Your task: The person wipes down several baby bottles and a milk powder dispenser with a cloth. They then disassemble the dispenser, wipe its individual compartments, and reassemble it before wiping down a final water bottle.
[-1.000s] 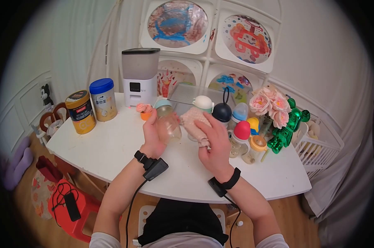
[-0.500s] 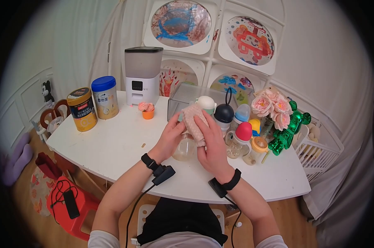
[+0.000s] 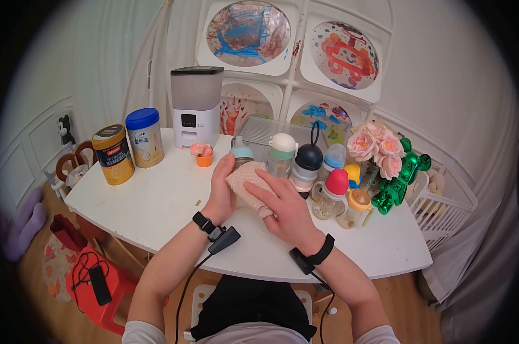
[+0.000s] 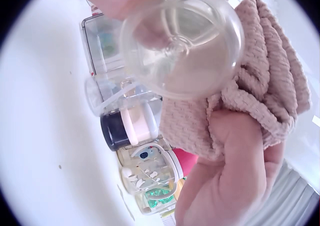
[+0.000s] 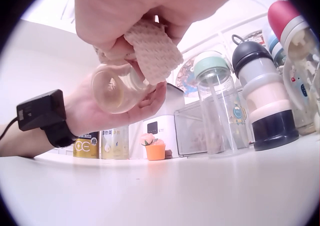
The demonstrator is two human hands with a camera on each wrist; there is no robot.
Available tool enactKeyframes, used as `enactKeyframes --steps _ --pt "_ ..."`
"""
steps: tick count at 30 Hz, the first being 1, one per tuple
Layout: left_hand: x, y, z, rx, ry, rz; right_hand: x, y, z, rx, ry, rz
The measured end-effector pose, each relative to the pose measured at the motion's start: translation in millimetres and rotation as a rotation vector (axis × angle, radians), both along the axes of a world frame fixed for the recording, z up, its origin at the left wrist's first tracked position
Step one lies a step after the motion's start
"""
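My left hand (image 3: 220,192) grips a clear bottle with a pale blue top (image 3: 243,152), held above the table; its round base (image 4: 182,43) faces the left wrist camera. In my right hand (image 3: 291,215) is a pink textured cloth (image 3: 251,182), pressed against the bottle's side. The cloth hides much of the bottle in the head view. From the right wrist view, the bottle (image 5: 116,88) lies tilted across my left palm, with the cloth (image 5: 152,50) hanging from my right fingers.
Right of the hands stand a green-topped bottle (image 3: 280,155), a dark-lidded stacked container (image 3: 308,157), a red-topped bottle (image 3: 330,198) and flowers (image 3: 376,146). An orange pot (image 3: 204,160), a dispenser (image 3: 196,109) and two cans (image 3: 145,137) stand left and behind.
Since half a second ago both hands have shifted slightly left with the bottle and cloth. The cloth has moved down from the bottle's upper part, and the blue top now shows.
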State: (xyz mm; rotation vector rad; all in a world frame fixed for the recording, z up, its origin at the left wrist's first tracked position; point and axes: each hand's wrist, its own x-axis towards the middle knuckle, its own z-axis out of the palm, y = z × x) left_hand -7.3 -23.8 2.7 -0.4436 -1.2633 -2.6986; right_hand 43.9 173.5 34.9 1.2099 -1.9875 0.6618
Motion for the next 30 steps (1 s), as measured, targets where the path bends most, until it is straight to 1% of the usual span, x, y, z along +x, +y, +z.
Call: enactKeyframes --steps 4,6,7,9,10,12,14,16,18,19,21,22,24,27,30 --pt "1.4 -2.2 0.5 0.017 0.008 0.009 2.7 -0.9 1.5 0.061 0.046 -0.002" --pt "0.3 2.1 -1.3 -0.001 -0.018 0.125 1.8 -0.6 0.4 0.072 0.067 0.002" --pt "-1.1 1.2 -2.7 0.000 -0.018 0.126 1.5 -0.3 -0.3 0.071 0.042 0.009" --pt "-4.0 -2.2 -5.2 0.023 -0.096 0.062 2.0 -0.6 0.5 0.070 0.018 0.017" --pt "-1.0 -3.3 -1.3 0.023 -0.095 0.062 3.9 -1.2 2.5 0.087 0.045 0.013" --pt "7.6 -5.7 8.4 0.142 -0.266 -0.138 7.8 -3.0 6.6 0.104 0.072 0.009" --pt "14.7 -4.4 16.9 0.139 -0.280 -0.144 10.3 -5.9 10.2 0.125 0.176 -0.032" --pt "15.2 -5.4 17.9 0.137 -0.298 -0.149 10.1 -7.5 10.9 0.124 0.196 -0.042" --pt "11.0 -8.3 14.8 0.143 -0.298 -0.214 9.1 -8.2 10.8 0.120 0.218 -0.054" --pt "6.3 -9.6 10.6 0.143 -0.300 -0.216 8.4 -7.9 10.4 0.122 0.220 -0.076" --pt "-3.7 -11.1 1.9 0.182 -0.252 -0.081 6.7 -6.7 8.6 0.123 0.222 -0.100" --pt "-0.6 -9.9 6.2 0.181 -0.252 -0.081 5.2 -6.6 7.4 0.109 0.220 -0.121" --pt "7.5 -7.0 16.9 0.237 -0.309 0.016 4.6 -6.6 6.6 0.095 0.217 -0.143" --pt "9.9 -6.1 25.1 0.265 -0.255 0.033 6.9 -6.2 7.0 0.076 0.213 -0.177" --pt "-2.8 -18.9 10.6 0.314 -0.201 -0.017 11.3 -2.2 7.7 0.119 0.166 -0.168"
